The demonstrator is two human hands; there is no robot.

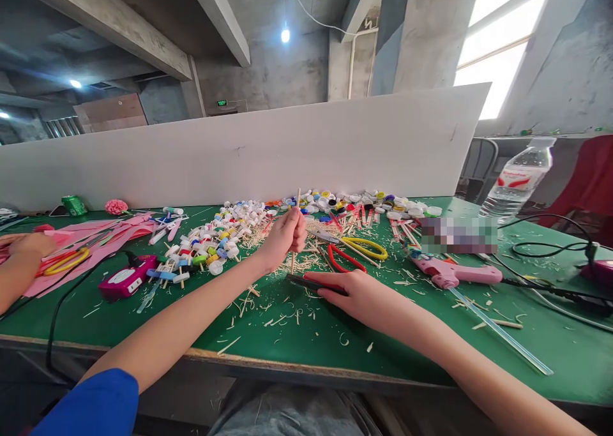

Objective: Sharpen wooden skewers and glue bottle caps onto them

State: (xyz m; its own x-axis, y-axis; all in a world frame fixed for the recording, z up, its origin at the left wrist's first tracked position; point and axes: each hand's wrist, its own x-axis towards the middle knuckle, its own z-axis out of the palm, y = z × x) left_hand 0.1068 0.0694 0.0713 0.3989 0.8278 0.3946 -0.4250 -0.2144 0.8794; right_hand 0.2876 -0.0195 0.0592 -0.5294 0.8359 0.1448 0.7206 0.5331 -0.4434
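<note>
My left hand [285, 235] is closed around a thin wooden stick [296, 232], holding it upright over the green table [143, 308]. My right hand [357, 295] lies low on the table with its fingers laid over a dark flat tool [311, 283] with a red edge. Wood shavings [268, 308] are scattered around both hands. Red-handled pliers [342, 260] and yellow-handled scissors [366, 246] lie just beyond my right hand.
A pile of bottle caps on sticks [215, 235] lies left of centre, loose caps [354, 203] behind. A pink glue gun [450, 273] with cable, a water bottle [520, 180], pink paper [96, 235] and another person's hand [29, 248] lie nearby. A white board [249, 149] backs the table.
</note>
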